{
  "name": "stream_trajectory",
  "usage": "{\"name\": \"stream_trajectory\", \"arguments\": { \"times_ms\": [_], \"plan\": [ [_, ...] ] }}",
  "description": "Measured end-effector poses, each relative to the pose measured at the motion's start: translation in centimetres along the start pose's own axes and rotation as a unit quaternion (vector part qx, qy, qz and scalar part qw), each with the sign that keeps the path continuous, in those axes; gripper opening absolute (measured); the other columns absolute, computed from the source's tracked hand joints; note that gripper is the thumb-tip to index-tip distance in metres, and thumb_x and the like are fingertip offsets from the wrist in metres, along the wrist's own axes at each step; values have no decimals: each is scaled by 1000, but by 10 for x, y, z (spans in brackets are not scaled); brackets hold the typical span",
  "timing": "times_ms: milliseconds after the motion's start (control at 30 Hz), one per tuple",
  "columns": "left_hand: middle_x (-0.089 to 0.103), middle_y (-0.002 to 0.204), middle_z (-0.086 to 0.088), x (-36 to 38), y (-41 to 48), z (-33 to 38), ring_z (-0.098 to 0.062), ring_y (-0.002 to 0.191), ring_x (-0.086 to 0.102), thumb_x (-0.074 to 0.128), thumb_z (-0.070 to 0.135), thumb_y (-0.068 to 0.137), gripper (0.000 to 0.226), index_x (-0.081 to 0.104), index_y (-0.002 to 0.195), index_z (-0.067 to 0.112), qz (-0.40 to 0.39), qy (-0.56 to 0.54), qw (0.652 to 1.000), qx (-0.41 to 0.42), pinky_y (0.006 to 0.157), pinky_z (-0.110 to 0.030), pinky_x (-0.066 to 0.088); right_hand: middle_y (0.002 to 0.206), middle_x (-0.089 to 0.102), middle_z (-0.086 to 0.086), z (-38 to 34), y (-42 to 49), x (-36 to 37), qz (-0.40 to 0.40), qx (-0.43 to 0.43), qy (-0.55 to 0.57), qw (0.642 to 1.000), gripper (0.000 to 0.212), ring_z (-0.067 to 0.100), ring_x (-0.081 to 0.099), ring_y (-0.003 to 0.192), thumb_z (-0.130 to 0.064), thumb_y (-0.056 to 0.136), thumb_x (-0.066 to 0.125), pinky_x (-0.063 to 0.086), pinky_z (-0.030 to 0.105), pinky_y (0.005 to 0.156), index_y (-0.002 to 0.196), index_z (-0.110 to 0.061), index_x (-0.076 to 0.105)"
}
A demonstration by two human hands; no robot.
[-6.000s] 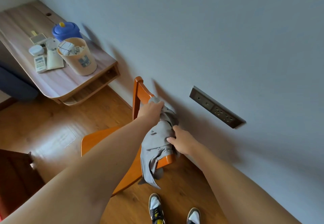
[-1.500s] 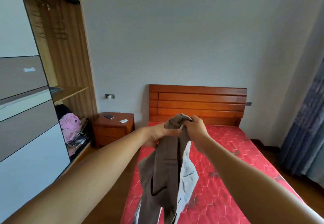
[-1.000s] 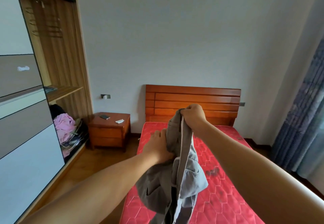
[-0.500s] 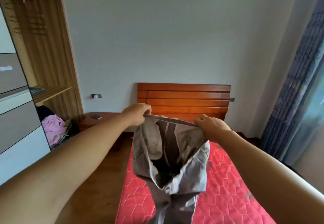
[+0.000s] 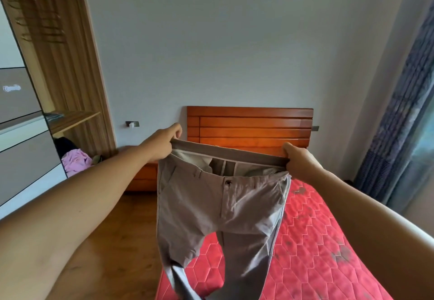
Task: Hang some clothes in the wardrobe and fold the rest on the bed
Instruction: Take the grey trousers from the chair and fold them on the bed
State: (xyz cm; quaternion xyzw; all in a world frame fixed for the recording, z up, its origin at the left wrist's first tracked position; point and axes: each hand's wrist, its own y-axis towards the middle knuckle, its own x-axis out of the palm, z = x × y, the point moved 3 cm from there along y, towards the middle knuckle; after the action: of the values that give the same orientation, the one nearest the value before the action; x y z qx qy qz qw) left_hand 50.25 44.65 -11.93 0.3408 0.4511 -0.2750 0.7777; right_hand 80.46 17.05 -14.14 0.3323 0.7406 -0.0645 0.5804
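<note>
Your bed [image 5: 317, 241]: red quilted mattress, dark stains [image 5: 340, 255] toward the right edge and near the headboard [image 5: 253, 123] end. Wardrobe shelf [image 5: 77, 117]: flat dark item [image 5: 54, 115] at its left end. Below it, pink garment [image 5: 76, 161] piled beside a dark garment [image 5: 64, 141].

One head-worn wide-angle view looks forward and slightly down along both outstretched arms, close to the hands, facing the bed [image 5: 317, 241] and its headboard [image 5: 250, 126].
</note>
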Motion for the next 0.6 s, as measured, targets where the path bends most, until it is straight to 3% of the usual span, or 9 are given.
{"name": "stream_trajectory", "arguments": {
  "times_ms": [67,133,233,333,433,500,567,600],
  "plan": [
    [54,81,-3,-7,2,-6,-26,76,50,37,-16,76,42,47,77,25,25,-13,999,19,64,-36,39,70,57,4,-1,4,-3,46,-18,24,999,34,28,54,65,16,72,42,44,34,51,69,-18,47],
    [60,84,2,-15,5,-9,-21,84,55,38,-17,74,47,56,64,26,33,-11,999,39,75,-35,44,70,60,2,-5,8,-6,63,-38,21,997,41,25,55,67,16,69,43,46,34,56,62,-23,52],
    [65,102,6,-23,8,-12,-13,100,57,38,-16,79,58,70,69,31,4,27,999,47,93,-31,45,86,65,-3,-5,11,-9,37,-87,-58,994,38,22,62,79,9,79,52,55,35,73,76,-23,72],
    [66,88,5,-20,5,-13,-21,92,62,41,-7,80,46,67,62,27,-47,54,997,23,83,-34,49,91,65,-4,-2,11,-9,-20,-142,-166,976,28,20,65,84,-6,91,51,57,37,77,86,-21,74],
    [69,76,-6,-10,2,-7,-31,83,65,50,18,88,32,69,63,12,-57,0,998,-3,74,-37,50,84,67,1,1,13,-11,-56,-116,-148,981,33,20,63,77,-27,99,46,57,41,76,80,-16,71],
    [71,83,-5,-6,-3,-1,-25,85,66,58,52,91,46,73,71,12,-96,-65,993,-30,79,-36,49,77,68,3,4,15,-11,-75,-78,-117,987,45,20,63,71,-49,99,50,57,39,69,76,-15,70],
    [69,86,-1,-4,-7,5,-17,80,62,56,86,70,73,71,79,15,-155,-76,985,-28,77,-32,46,74,67,0,9,16,-9,-99,-64,-104,988,54,18,64,70,-71,87,59,55,35,66,78,-19,69],
    [65,84,0,-3,-9,7,-15,75,57,57,93,59,81,69,80,17,-175,-59,983,-17,73,-30,44,77,68,-1,12,16,-8,-112,-58,-104,987,55,16,64,72,-76,80,63,55,33,67,82,-21,69]
  ]
}}
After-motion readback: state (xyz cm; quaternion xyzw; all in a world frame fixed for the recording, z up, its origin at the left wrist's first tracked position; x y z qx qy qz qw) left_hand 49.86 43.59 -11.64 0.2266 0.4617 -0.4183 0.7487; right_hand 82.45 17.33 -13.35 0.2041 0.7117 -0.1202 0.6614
